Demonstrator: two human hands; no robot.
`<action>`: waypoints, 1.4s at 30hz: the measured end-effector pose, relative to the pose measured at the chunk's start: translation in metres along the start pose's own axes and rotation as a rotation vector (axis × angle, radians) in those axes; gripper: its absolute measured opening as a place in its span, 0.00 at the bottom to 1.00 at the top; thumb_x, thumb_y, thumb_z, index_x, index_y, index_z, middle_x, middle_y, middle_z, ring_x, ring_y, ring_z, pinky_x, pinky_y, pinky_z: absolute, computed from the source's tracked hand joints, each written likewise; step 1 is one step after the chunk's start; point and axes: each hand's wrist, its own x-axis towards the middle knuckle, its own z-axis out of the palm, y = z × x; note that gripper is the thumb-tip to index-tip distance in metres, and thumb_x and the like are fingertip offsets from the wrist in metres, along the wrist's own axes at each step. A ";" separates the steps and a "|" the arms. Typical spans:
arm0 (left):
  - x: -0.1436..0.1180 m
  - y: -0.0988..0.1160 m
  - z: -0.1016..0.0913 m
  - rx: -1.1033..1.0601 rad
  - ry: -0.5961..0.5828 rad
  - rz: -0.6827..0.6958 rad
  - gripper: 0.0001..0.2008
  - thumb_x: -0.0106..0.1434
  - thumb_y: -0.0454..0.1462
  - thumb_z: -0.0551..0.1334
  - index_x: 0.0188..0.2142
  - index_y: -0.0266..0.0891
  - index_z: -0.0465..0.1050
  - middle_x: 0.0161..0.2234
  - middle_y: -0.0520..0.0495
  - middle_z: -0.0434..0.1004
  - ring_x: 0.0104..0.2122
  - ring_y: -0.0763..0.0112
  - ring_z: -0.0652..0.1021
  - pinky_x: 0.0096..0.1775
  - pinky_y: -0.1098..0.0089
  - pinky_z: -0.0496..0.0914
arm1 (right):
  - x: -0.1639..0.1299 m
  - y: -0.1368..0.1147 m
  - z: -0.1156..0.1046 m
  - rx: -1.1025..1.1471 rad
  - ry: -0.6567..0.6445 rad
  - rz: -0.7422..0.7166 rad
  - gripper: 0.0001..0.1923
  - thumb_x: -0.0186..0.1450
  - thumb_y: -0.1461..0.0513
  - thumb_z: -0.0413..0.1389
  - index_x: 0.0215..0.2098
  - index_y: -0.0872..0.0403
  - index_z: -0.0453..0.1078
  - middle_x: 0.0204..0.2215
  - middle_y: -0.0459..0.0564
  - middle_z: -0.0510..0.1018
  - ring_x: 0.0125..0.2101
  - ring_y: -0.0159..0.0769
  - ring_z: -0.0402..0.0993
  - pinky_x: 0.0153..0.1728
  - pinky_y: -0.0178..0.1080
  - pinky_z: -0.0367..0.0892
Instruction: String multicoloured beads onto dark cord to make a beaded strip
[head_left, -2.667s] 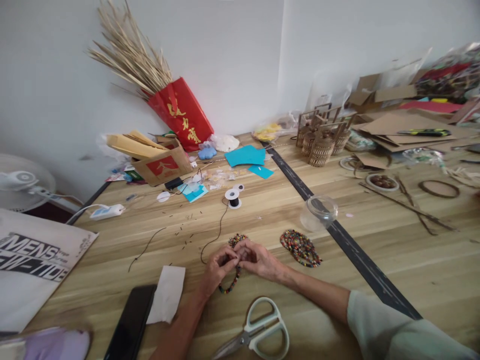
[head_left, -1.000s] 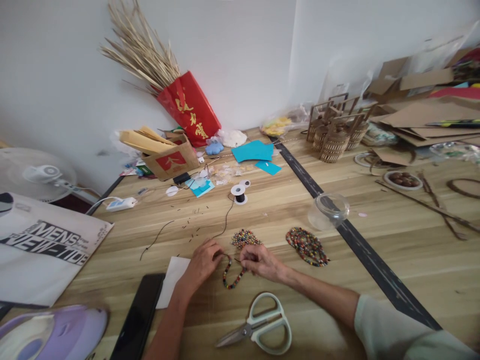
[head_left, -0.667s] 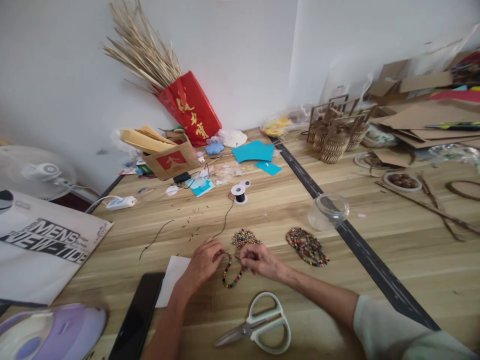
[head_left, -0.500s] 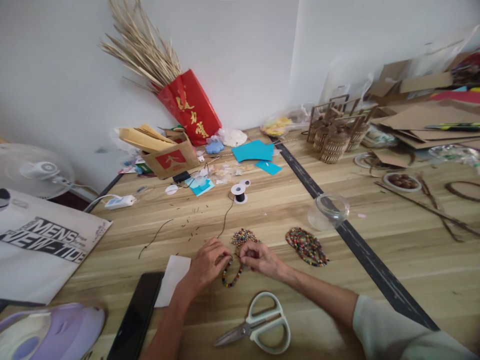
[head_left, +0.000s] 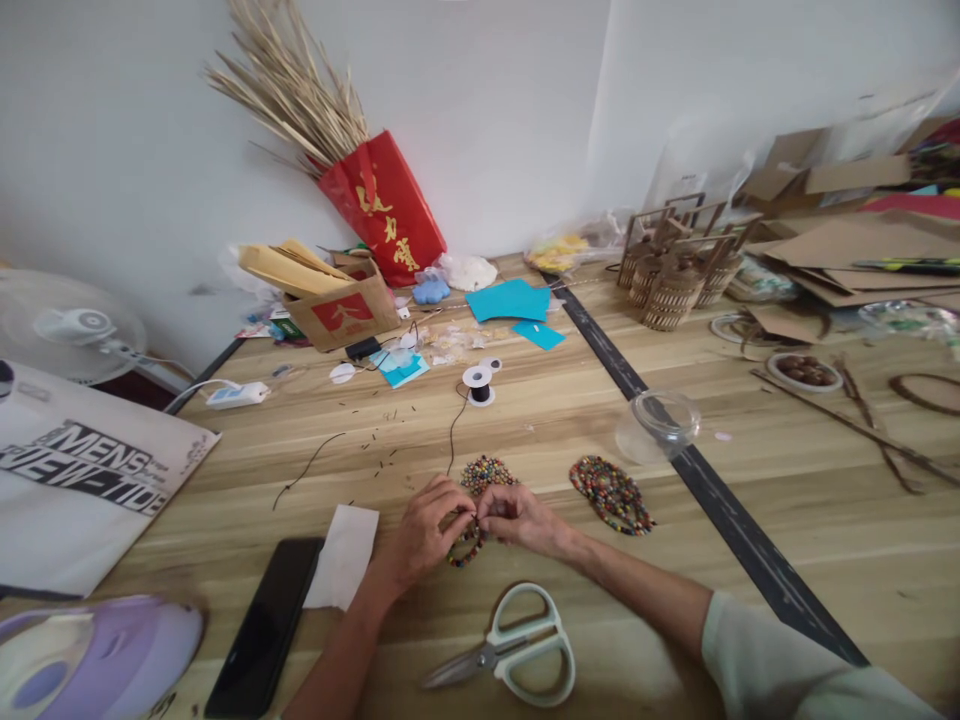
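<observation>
My left hand (head_left: 424,528) and my right hand (head_left: 517,518) meet fingertip to fingertip over the wooden table (head_left: 787,520), pinching the ends of a short strand of coloured beads (head_left: 466,548) whose loop hangs below them. A small heap of loose beads (head_left: 487,471) lies just beyond my fingers. A black cord (head_left: 453,432) runs from my hands up to a white spool (head_left: 478,383). A flat oval pile of beads (head_left: 611,494) rests to the right of my right hand.
Pale green scissors (head_left: 510,655) lie near my forearms. A black phone (head_left: 266,625) and white paper (head_left: 343,556) sit at the left, a clear plastic cup (head_left: 658,422) at the right. A red bag (head_left: 382,208), boxes, wicker baskets (head_left: 671,285) and cardboard crowd the back.
My hands, spread apart with the strand open between them a second ago, have closed together, and the beaded loop has shortened beneath the fingers.
</observation>
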 end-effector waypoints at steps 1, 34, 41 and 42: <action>0.000 0.001 0.000 -0.006 0.005 0.001 0.06 0.63 0.32 0.58 0.30 0.38 0.72 0.29 0.47 0.74 0.34 0.67 0.72 0.40 0.67 0.67 | 0.000 0.000 0.000 0.005 0.000 0.006 0.16 0.55 0.53 0.63 0.28 0.57 0.66 0.16 0.38 0.66 0.15 0.22 0.56 0.16 0.27 0.54; -0.001 0.005 0.008 -0.421 0.036 -0.333 0.12 0.61 0.41 0.60 0.25 0.36 0.69 0.27 0.49 0.72 0.31 0.70 0.72 0.36 0.71 0.65 | 0.000 -0.006 -0.002 0.190 0.091 -0.018 0.20 0.50 0.52 0.68 0.25 0.55 0.66 0.18 0.40 0.71 0.15 0.22 0.59 0.15 0.26 0.55; -0.001 -0.007 0.029 -0.932 0.027 -0.535 0.20 0.48 0.45 0.71 0.29 0.36 0.65 0.26 0.53 0.71 0.27 0.75 0.70 0.31 0.75 0.64 | -0.002 -0.015 0.000 0.168 0.062 -0.064 0.18 0.52 0.54 0.68 0.25 0.55 0.66 0.20 0.41 0.71 0.16 0.22 0.58 0.17 0.27 0.55; -0.001 -0.008 0.030 -0.969 0.023 -0.547 0.21 0.46 0.45 0.72 0.29 0.36 0.64 0.25 0.53 0.70 0.26 0.76 0.70 0.30 0.75 0.63 | -0.002 -0.015 0.000 0.166 0.059 -0.080 0.18 0.52 0.54 0.68 0.25 0.55 0.66 0.22 0.42 0.72 0.18 0.23 0.60 0.19 0.28 0.56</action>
